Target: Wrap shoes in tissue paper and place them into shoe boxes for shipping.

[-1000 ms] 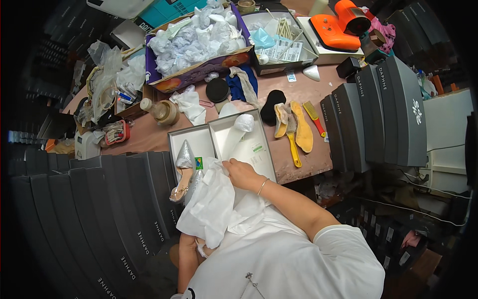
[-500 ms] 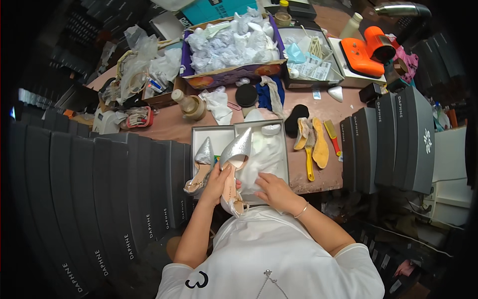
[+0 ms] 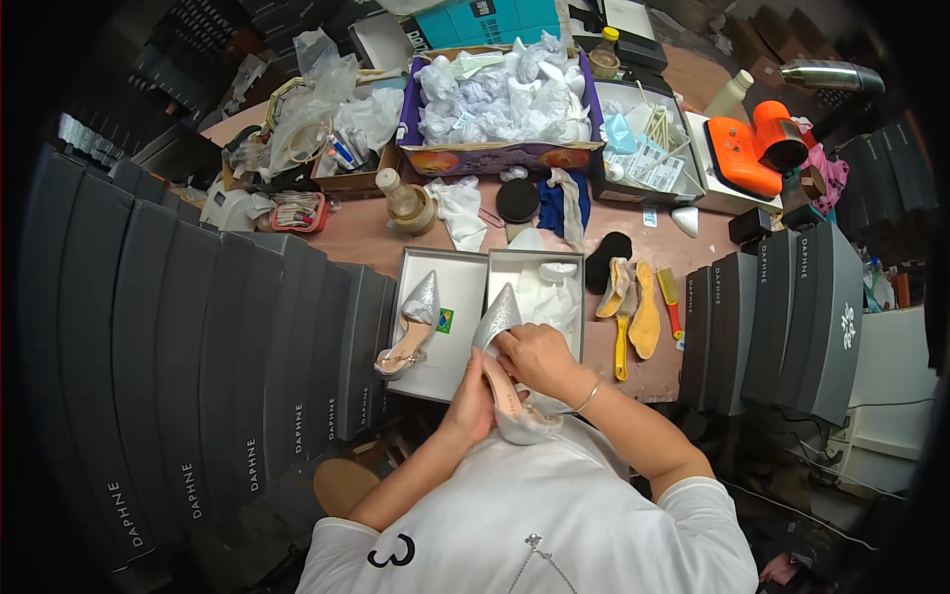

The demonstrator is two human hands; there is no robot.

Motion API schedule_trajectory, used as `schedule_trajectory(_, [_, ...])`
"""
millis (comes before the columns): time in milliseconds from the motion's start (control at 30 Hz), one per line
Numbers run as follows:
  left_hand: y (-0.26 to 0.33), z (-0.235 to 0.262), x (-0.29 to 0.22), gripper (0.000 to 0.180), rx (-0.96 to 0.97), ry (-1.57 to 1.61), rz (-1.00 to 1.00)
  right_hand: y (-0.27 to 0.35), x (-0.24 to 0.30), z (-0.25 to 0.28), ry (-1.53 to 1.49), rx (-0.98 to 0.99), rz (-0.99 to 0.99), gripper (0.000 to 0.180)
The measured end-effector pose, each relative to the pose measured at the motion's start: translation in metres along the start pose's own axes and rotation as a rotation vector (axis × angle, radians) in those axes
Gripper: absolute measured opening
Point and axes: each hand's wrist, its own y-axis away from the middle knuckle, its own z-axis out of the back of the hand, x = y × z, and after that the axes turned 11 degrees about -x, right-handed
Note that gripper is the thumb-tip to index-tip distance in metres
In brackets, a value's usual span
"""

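My left hand (image 3: 473, 404) is wrapped round a silver pointed-toe shoe (image 3: 498, 312) near my lap, its toe pointing away from me. My right hand (image 3: 542, 358) bends over the shoe's toe opening with the fingertips tucked in there; whatever they hold is hidden. A matching silver shoe (image 3: 423, 299) lies at the left in one white-lined half of a grey shoebox (image 3: 460, 364), beside a small green and yellow packet (image 3: 445, 320). White tissue paper (image 3: 554, 302) fills the other half, just beyond my right hand.
Grey shoeboxes stand in rows at left (image 3: 208, 346) and right (image 3: 779, 317). Behind are a purple carton of crumpled paper (image 3: 495, 158), a jar (image 3: 408, 208) and an orange device (image 3: 742, 158). Yellow-handled brushes (image 3: 620, 346) lie right of the open box.
My right hand has moved from over the tissue paper to the shoe's toe opening. The held shoe now tilts more to the left, and my view has shifted slightly.
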Motion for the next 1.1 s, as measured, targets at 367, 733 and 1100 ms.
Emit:
schedule_trajectory(367, [-0.005,0.007,0.018,0.052,-0.023,0.069,-0.044,0.012,-0.006,-0.022,0.097,0.121,0.024,0.018])
schedule_trajectory(733, [-0.014,0.002,0.011,0.062,-0.028,-0.078,0.022,0.014,-0.018,-0.026,0.114,0.121,0.032,0.020])
schedule_trajectory(1100, [-0.033,0.004,0.016,0.058,-0.214,0.039,-0.003,0.019,-0.015,0.022,-0.022,0.087,-0.026,0.021])
